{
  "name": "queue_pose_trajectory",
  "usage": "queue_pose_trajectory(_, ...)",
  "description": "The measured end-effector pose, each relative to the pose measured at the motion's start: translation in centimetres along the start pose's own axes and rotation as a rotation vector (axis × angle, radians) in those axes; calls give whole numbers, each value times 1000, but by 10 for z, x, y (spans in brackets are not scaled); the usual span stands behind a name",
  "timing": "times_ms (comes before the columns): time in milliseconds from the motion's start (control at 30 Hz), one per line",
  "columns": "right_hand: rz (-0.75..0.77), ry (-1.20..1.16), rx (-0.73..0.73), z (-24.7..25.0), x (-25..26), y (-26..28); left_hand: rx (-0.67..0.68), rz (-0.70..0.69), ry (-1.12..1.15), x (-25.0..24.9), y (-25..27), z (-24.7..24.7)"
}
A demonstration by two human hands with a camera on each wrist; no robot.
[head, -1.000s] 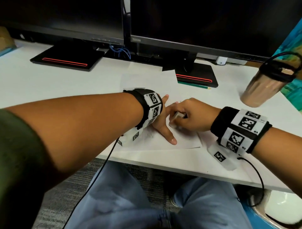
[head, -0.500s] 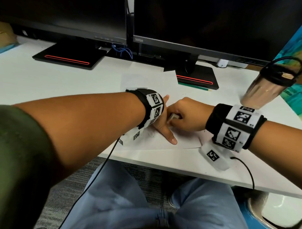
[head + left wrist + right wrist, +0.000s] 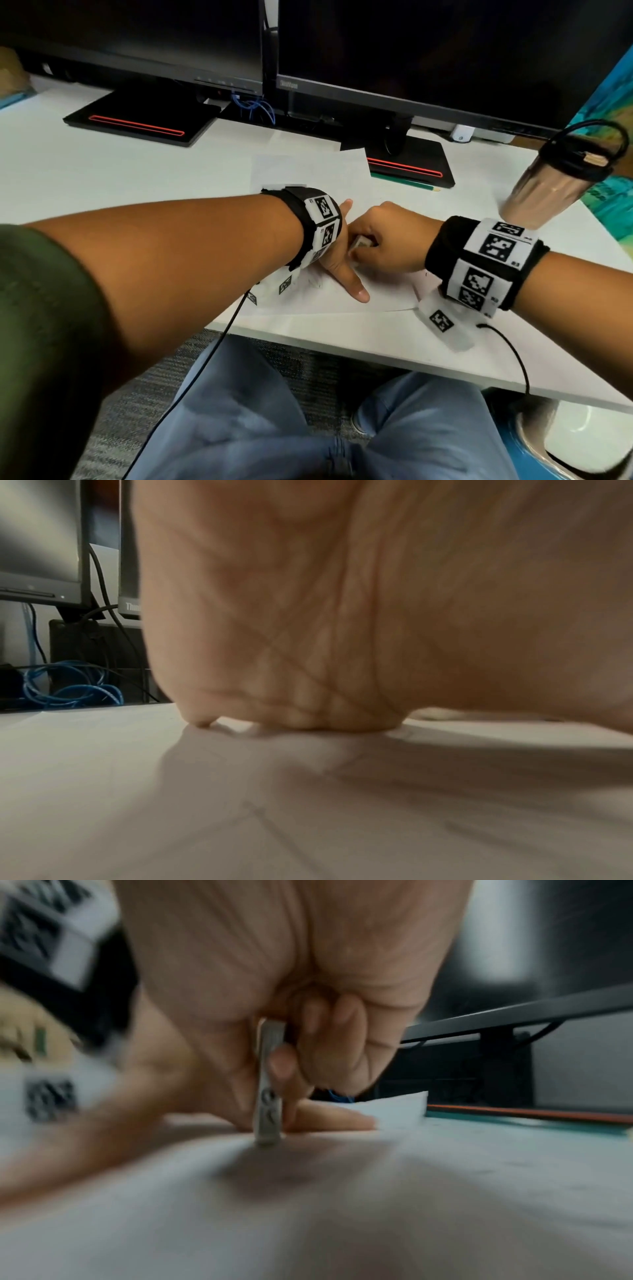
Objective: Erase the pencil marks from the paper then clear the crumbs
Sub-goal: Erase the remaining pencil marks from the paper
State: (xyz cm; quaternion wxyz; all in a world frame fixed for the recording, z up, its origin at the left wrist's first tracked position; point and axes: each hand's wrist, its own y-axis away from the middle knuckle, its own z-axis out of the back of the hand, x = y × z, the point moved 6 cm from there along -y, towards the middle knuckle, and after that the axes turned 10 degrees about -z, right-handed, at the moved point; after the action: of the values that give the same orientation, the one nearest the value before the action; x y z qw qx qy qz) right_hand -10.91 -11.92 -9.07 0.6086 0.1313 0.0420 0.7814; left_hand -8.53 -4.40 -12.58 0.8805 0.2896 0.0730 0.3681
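A white sheet of paper (image 3: 308,171) lies on the desk near its front edge. My left hand (image 3: 339,263) lies flat on the paper with fingers spread and presses it down; its palm (image 3: 342,615) fills the left wrist view. Just to its right, my right hand (image 3: 383,240) pinches a thin white eraser (image 3: 359,244) upright. The eraser's lower end (image 3: 268,1134) touches the paper (image 3: 377,1204) beside my left thumb. Faint pencil marks (image 3: 317,282) show by my left wrist.
Two dark monitors (image 3: 428,51) on black stands (image 3: 137,120) line the back of the desk (image 3: 85,164). A green pencil (image 3: 404,183) lies by the right stand. A metal tumbler (image 3: 551,185) stands at the right. Blue cables (image 3: 253,106) sit between the stands.
My right hand with the eraser has slid left and a little away from me, closer against my left hand. My left hand stays pressed on the paper.
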Motion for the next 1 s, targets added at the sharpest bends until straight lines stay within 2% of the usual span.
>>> queue_pose_trajectory(67,-16,-46,10,0,-2,-1,6,6,-9,0,0,-1)
queue_pose_trajectory(133,-69,-54,-42,7,-8,-3,-8,10,-6,0,-1,0)
queue_pose_trajectory(267,12,-86,2,3,5,1,30,1,-25,-1,2,1)
queue_pose_trajectory(400,-76,-99,-42,8,-7,-4,8,2,-40,-1,1,1)
queue_pose_trajectory(533,12,-68,54,2,7,3,38,-14,-35,-4,5,2)
queue_pose_trajectory(667,-94,-64,-1,8,-11,-1,-15,5,-16,-1,0,0)
queue_pose_trajectory(800,4,-24,98,-4,1,5,19,0,-19,-2,0,1)
queue_pose_trajectory(900,-66,-53,40,4,-9,2,-6,4,-14,-2,-2,0)
queue_pose_trajectory(1000,-6,-8,24,1,-3,4,7,12,-16,-1,-2,1)
